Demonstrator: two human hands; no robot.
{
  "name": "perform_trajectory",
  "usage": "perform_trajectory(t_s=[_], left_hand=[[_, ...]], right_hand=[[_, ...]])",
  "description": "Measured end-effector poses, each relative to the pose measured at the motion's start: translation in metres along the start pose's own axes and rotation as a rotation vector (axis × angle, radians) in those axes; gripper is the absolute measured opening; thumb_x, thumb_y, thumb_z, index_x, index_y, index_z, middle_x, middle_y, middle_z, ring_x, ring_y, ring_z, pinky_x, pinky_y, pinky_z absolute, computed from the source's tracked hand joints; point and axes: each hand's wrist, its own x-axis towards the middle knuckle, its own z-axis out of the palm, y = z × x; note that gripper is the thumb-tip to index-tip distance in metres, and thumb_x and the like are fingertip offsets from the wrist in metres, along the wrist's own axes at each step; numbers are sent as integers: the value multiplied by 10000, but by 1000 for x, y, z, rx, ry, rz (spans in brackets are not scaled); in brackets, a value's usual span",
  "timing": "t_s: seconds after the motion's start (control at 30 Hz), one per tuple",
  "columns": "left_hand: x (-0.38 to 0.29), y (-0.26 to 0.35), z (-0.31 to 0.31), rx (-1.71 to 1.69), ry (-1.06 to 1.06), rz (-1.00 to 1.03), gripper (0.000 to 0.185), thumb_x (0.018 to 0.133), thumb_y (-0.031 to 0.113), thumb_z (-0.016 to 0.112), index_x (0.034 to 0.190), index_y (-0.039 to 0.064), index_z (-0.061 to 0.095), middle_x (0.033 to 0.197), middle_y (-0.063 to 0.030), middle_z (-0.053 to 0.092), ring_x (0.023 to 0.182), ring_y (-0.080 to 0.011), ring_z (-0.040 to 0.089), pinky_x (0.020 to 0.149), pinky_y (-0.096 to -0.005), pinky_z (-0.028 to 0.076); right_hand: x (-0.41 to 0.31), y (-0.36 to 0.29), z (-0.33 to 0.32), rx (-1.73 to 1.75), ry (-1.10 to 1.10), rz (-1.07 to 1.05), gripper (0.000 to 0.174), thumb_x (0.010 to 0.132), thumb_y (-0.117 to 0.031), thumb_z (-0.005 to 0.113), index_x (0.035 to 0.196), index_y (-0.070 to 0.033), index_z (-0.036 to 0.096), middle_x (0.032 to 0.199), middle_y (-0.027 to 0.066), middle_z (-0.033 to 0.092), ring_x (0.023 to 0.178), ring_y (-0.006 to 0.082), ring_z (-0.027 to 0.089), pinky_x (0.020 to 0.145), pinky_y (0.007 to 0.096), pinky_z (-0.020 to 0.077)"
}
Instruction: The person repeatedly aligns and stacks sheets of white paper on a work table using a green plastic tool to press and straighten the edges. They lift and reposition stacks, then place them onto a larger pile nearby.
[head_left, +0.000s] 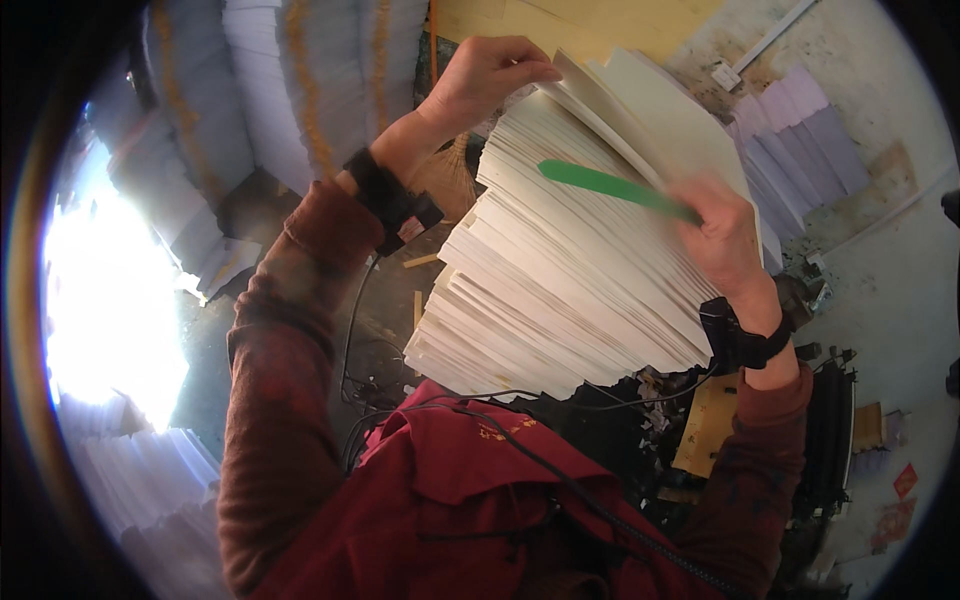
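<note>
A tall stack of folded cream paper sheets rises in front of me, its layered edges facing me. At the top, my left hand pinches the corner of a folded sheet between thumb and fingers, and this sheet stands a little apart from those beneath. My right hand, blurred, grips a flat green strip with a rounded end by its right end. The strip lies across the near side of the lifted sheet, pointing left. Whether it touches the paper, I cannot tell.
Large paper stacks stand at the upper left, with more at the lower left. Another stack leans by the stained wall at right. A broom is behind the pile. Black cables cross my red apron.
</note>
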Motion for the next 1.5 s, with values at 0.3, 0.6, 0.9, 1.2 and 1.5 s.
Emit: perform_trajectory(t_s=[0.3, 0.6, 0.9, 1.2, 1.5], left_hand=[[-66, -7, 5, 8, 144, -77, 188, 831, 75, 677, 1017, 54, 666, 912, -20, 634, 822, -101, 564, 750, -258, 482], [-147, 14, 3, -110, 276, -146, 288, 813, 158, 711, 1056, 25, 630, 842, -79, 620, 736, -137, 587, 660, -281, 485], [-232, 53, 31, -524, -38, -383, 495, 954, 443, 486, 1146, 0, 596, 974, -92, 638, 920, -148, 583, 813, -313, 484], [-325, 105, 96, -254, 65, -699, 337, 945, 237, 480, 1208, 66, 603, 1022, -125, 651, 953, -194, 602, 835, -335, 484], [-447, 240, 142, 266, 501, -1121, 286, 911, 118, 537, 1172, 28, 612, 940, -86, 677, 841, -146, 624, 779, -287, 492]], right_hand=[[-12, -4, 9, -5, -1, 15, 184, 689, 57, 608, 842, -43, 625, 811, 122, 600, 664, 310, 604, 563, 351, 479], [-47, -75, -3, 513, -57, 240, 134, 900, -23, 548, 999, 16, 629, 768, 117, 624, 687, 169, 594, 645, 274, 453], [-81, -146, 121, 1375, -858, 682, 147, 903, -82, 568, 925, 18, 674, 653, 40, 624, 604, 79, 556, 568, 215, 421], [-131, -157, 158, 1473, -1219, 285, 154, 828, -163, 651, 775, -18, 653, 654, 7, 589, 585, 77, 534, 506, 220, 397], [-186, -248, 142, 1744, -1712, -40, 215, 802, -92, 619, 1003, -17, 617, 706, -10, 575, 578, 55, 503, 494, 205, 384]])
